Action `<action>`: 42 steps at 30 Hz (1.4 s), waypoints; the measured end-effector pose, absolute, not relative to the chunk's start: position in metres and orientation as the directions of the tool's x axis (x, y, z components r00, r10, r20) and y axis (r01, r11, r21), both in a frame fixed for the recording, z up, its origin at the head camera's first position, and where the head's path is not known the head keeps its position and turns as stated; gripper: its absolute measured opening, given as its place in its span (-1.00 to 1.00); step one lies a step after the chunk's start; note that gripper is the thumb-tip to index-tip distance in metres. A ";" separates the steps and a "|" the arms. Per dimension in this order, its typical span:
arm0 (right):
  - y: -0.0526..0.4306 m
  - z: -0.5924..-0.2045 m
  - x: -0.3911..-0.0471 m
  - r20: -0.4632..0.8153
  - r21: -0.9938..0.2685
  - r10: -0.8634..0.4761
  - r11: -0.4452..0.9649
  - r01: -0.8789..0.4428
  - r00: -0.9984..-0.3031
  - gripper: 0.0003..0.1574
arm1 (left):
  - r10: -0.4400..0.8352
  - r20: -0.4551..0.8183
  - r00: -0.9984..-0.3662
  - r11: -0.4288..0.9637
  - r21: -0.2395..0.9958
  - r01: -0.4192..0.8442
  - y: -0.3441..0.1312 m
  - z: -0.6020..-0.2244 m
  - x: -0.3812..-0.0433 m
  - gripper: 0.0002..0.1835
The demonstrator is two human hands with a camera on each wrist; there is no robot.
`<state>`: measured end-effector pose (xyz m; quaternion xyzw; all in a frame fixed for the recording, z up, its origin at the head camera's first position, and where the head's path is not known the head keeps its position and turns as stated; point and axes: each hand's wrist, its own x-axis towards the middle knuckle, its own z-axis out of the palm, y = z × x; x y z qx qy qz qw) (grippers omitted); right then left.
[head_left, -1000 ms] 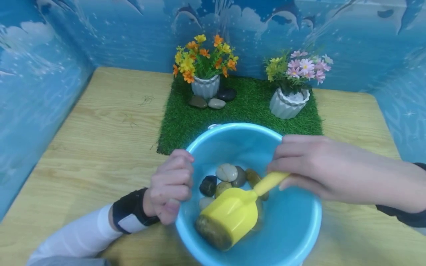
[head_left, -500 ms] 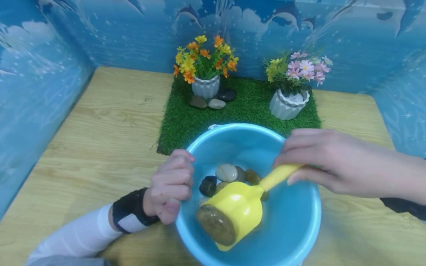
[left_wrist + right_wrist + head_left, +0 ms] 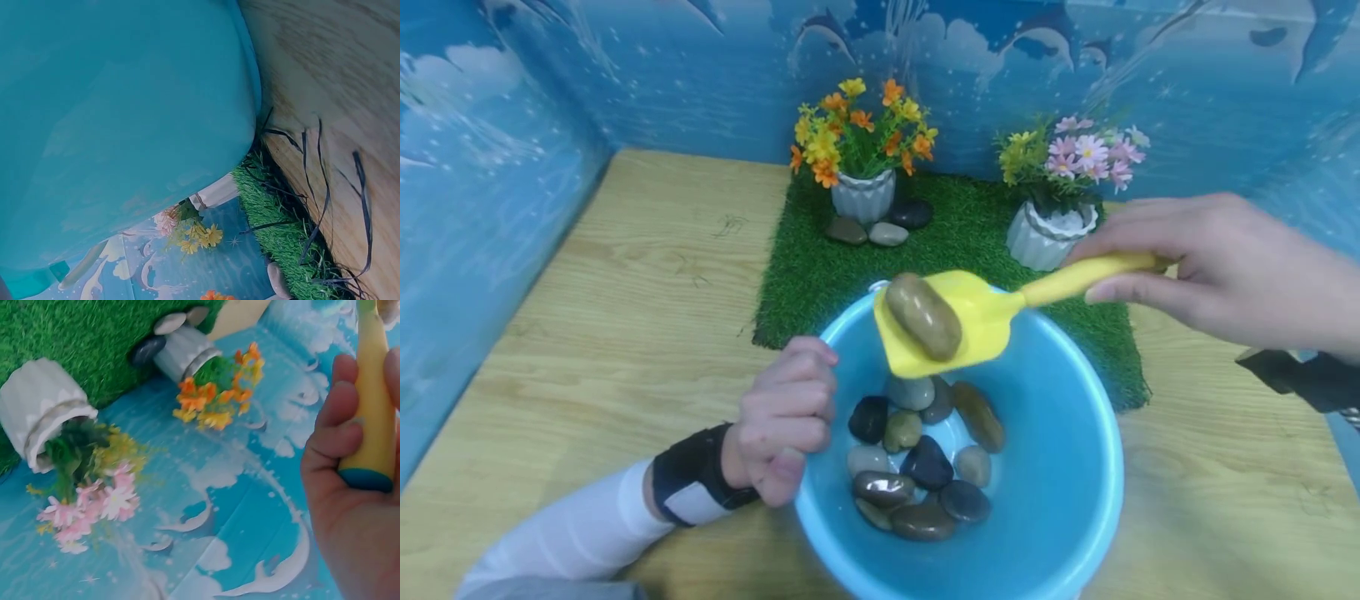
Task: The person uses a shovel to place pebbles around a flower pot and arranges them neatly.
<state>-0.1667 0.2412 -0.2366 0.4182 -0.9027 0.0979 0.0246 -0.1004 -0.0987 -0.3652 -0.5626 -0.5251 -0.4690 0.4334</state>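
Note:
My right hand (image 3: 1210, 267) grips the handle of a yellow toy shovel (image 3: 985, 321), whose blade is held over the far rim of a blue bucket (image 3: 1060, 483). A long brown stone (image 3: 923, 317) lies on the blade. In the right wrist view the fingers wrap the yellow handle (image 3: 373, 412) near its blue-green end. My left hand (image 3: 790, 421) holds the bucket's left rim with curled fingers. Several smooth stones, among them a black stone (image 3: 927, 462) and a brown stone (image 3: 979, 415), lie on the bucket's bottom. The bucket's outer wall (image 3: 125, 125) fills much of the left wrist view.
Behind the bucket lies an artificial grass mat (image 3: 955, 242). On it stand a pot of orange and yellow flowers (image 3: 862, 196), with several stones beside it, and a pot of pink flowers (image 3: 1048, 237). Blue dolphin-printed walls (image 3: 700, 92) enclose the wooden table (image 3: 647, 275).
My right hand has lifted the shovel up and away from inside the bucket, bringing the brown stone up on its blade. The stones below have come into view. My left hand stays put.

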 end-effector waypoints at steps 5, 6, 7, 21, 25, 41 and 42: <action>0.236 -0.235 -0.183 0.157 -0.142 -0.677 0.705 -0.695 -0.719 -0.66 | 0.190 0.982 0.007 -0.071 0.007 0.997 -0.099 -0.367 -0.100 -0.46; 0.234 -0.236 -0.185 0.150 -0.149 -0.660 0.721 -0.677 -0.736 -0.67 | 0.193 0.981 0.006 -0.070 0.008 0.997 -0.099 -0.367 -0.100 -0.46; 0.232 -0.239 -0.188 0.138 -0.159 -0.643 0.736 -0.658 -0.753 -0.68 | 0.195 0.981 0.005 -0.070 0.009 0.998 -0.099 -0.367 -0.100 -0.46; 0.171 -0.325 -0.253 -0.063 -0.417 -0.575 0.758 -0.502 -0.816 -0.61 | 0.218 0.976 -0.005 -0.061 0.018 0.998 -0.102 -0.367 -0.099 -0.45; 0.149 -0.341 -0.271 -0.105 -0.460 -0.582 0.747 -0.480 -0.806 -0.57 | 0.231 0.973 -0.018 -0.058 0.032 0.998 -0.103 -0.367 -0.097 -0.44; 0.122 -0.364 -0.302 -0.343 -0.697 -0.574 0.687 -0.208 -0.744 -0.47 | 0.211 0.978 0.002 -0.059 0.010 0.998 -0.101 -0.368 -0.099 -0.45; 0.122 -0.363 -0.301 -0.361 -0.722 -0.576 0.671 -0.171 -0.733 -0.46 | 0.207 0.978 0.005 -0.060 0.008 0.998 -0.101 -0.368 -0.099 -0.45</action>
